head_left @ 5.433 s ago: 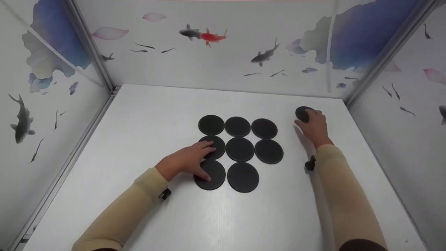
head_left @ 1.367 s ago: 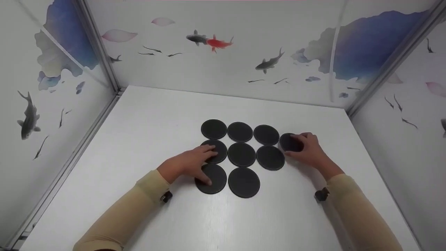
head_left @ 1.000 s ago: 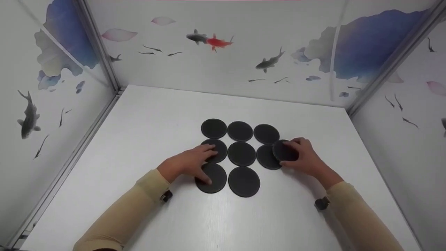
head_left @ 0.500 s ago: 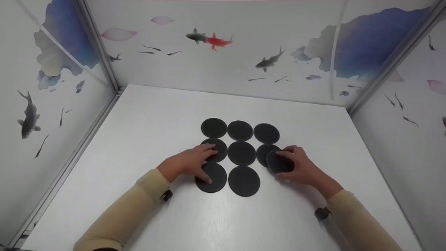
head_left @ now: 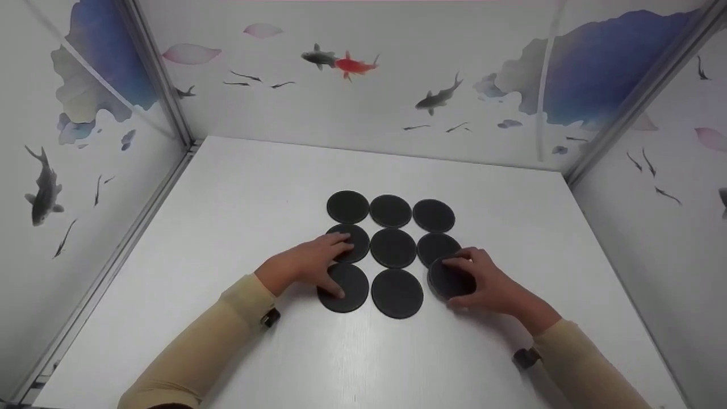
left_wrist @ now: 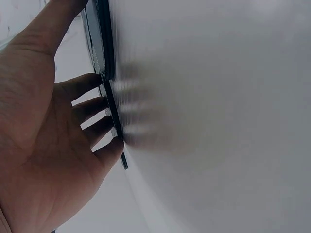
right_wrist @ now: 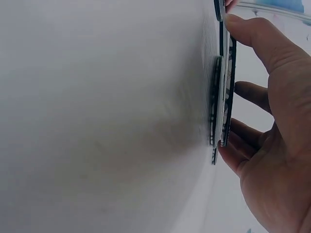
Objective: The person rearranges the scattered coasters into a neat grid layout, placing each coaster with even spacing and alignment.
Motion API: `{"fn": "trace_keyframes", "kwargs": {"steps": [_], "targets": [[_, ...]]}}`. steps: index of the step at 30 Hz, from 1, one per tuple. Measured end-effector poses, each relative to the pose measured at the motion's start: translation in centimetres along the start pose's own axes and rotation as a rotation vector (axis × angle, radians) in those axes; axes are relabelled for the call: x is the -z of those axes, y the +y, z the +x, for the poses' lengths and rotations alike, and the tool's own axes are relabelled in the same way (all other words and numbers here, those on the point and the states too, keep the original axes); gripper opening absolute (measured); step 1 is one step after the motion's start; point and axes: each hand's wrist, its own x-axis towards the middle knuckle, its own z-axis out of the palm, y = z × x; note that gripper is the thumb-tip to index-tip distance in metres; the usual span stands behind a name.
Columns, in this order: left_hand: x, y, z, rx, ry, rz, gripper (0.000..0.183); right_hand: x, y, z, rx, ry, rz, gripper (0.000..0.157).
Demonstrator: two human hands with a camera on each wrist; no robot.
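Flat, round black coasters form rows on the white table. The back row holds a left coaster point(head_left: 347, 207), a middle one point(head_left: 390, 211) and a right one point(head_left: 433, 215). My left hand point(head_left: 306, 264) lies with its fingertips on the middle row's left coaster point(head_left: 359, 250) and its thumb on the front left coaster point(head_left: 352, 281). Between thumb and fingertips, my right hand point(head_left: 491, 281) holds a coaster point(head_left: 446, 278) by its edge, right of the front middle coaster point(head_left: 397, 293). In the right wrist view, this held coaster point(right_wrist: 229, 92) appears edge-on, raised above another coaster's edge point(right_wrist: 215, 102).
The table point(head_left: 341, 363) is enclosed by a left panel, a back panel point(head_left: 375, 113) and a right panel printed with fish and petals. Beyond the held coaster is the middle row's right coaster point(head_left: 437, 247), partly covered by it in the head view.
My right hand has brought its coaster from the far right of the table inward and toward the front, passing over the middle row's right coaster. My left hand has stayed in place.
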Motion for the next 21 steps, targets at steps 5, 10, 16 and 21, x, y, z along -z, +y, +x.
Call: {"fn": "trace_keyframes", "kwargs": {"steps": [5,10,16,21], "targets": [[0.0,0.0,0.0,0.007,0.001,-0.003,0.114,-0.3,-0.5,-0.3,-0.007,-0.035,0.003,0.084],[0.0,0.0,0.0,0.001,0.001,0.008,0.114,-0.5,-1.0,-0.7,-0.003,-0.056,0.003,0.084],[0.1,0.1,0.0,0.000,0.002,0.003,0.114,-1.0,-1.3,-1.2,0.023,-0.044,-0.019,0.083],[0.0,0.0,0.0,0.003,-0.001,0.008,0.115,-1.1,-1.6,-1.6,0.017,-0.049,-0.031,0.083]]}}
